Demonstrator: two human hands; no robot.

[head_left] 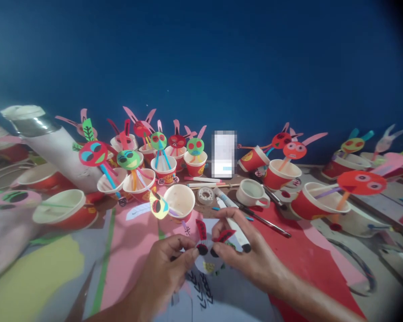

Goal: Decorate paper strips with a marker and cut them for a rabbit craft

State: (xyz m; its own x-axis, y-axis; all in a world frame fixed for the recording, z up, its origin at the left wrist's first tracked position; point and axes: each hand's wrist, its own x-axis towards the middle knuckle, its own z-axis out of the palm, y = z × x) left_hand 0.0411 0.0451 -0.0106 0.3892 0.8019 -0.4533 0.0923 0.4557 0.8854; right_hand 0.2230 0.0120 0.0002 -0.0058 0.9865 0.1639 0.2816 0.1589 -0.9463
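My left hand (166, 268) and my right hand (243, 252) meet low in the middle, both pinching a small paper face cut-out (208, 255) with black eyes and red ear pieces. My right hand also holds a white marker (233, 223) with a black tip between its fingers. Sheets of pink paper (127, 250) and red paper (295, 255) lie under my hands. Just beyond them stands a red paper cup (179, 201) with a yellow paper face (159, 205) on a straw.
Many red paper cups with coloured paper faces on straws (94, 154) crowd the back of the table against a blue wall. A white mug (253, 192), a tape roll (205, 195), pens (268, 221) and a white tube (53, 145) lie among them. Yellow paper (33, 277) lies at the left.
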